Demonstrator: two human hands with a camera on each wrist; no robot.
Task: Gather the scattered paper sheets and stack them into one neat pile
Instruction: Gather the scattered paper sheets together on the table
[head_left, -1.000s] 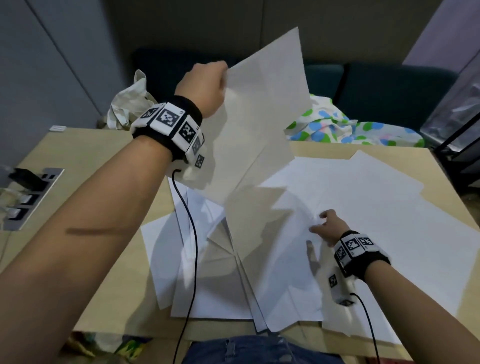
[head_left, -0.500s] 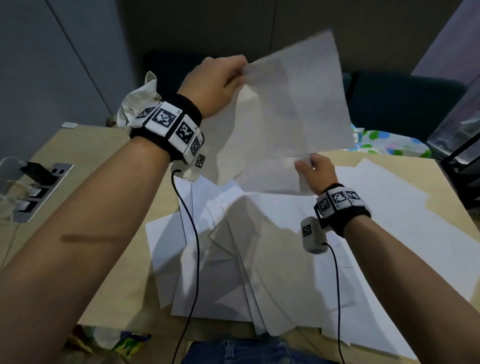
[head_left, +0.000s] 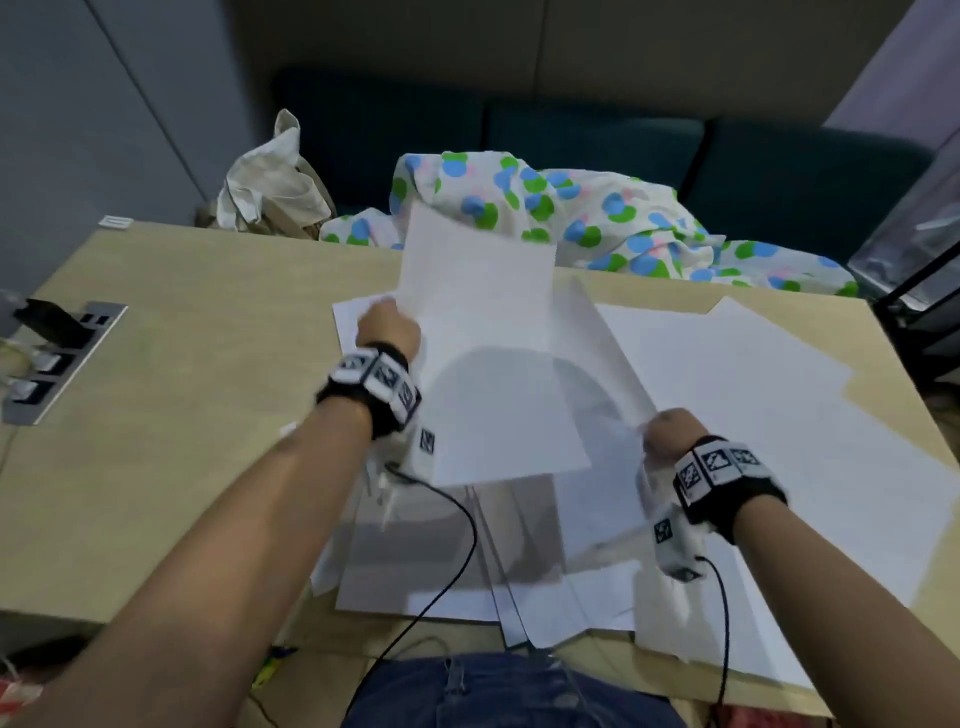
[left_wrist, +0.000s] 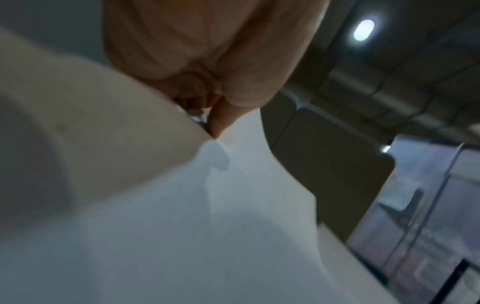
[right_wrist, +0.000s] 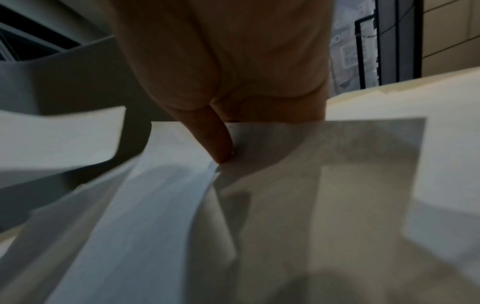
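White paper sheets lie scattered over the wooden table. My left hand pinches the left edge of one raised sheet; the left wrist view shows thumb and fingers closed on that paper. My right hand pinches the corner of another lifted sheet that slants up from the pile; the right wrist view shows its thumb pressing on the sheet's edge. Below both hands a loose overlapping pile spreads toward the near table edge. More sheets cover the right half.
A socket panel with plugs is set in the table's left side. Beyond the far edge lie a dotted cloth and a beige bag on a dark sofa. A black rack stands at the right. Wrist cables trail over the pile.
Both hands have come down from chest height toward the table. The left hand lowered its sheet; the right hand moved right and nearer, still holding paper.
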